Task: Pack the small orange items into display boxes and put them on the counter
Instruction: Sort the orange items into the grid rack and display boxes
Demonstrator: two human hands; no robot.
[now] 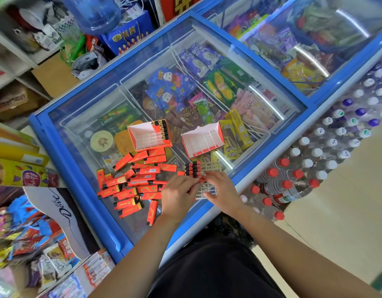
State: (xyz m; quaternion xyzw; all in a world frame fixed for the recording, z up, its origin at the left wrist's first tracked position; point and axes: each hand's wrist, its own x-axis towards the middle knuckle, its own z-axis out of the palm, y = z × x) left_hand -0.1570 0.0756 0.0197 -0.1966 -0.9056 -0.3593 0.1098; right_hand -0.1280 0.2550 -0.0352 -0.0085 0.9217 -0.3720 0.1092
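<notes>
Both forearms reached forward from the near edge, and the hands met close together over a clear grid tray [209, 166] lying just inside the near blue rim of the freezer-top bench [78, 179]. The left hand [178, 196] pinched 1 orange item [200, 180] at the tray's middle; the right hand [222, 190] lay with curled fingers on the tray, though whether it gripped could not be told. A row of 5 black-capped pieces [192, 168] stood along the tray's far left side. Left of the hands a loose pile of orange items [138, 181] spread across the glass, its nearest piece [152, 212] close to the rim. Beyond sat 2 open display boxes, apart from each other with bare glass between: the left box [155, 147] touched the pile, the right box [205, 151] showed white dividers. Bottled water packs [304, 168] crowded the bench's right edge, and snack displays [35, 222] its left.
</notes>
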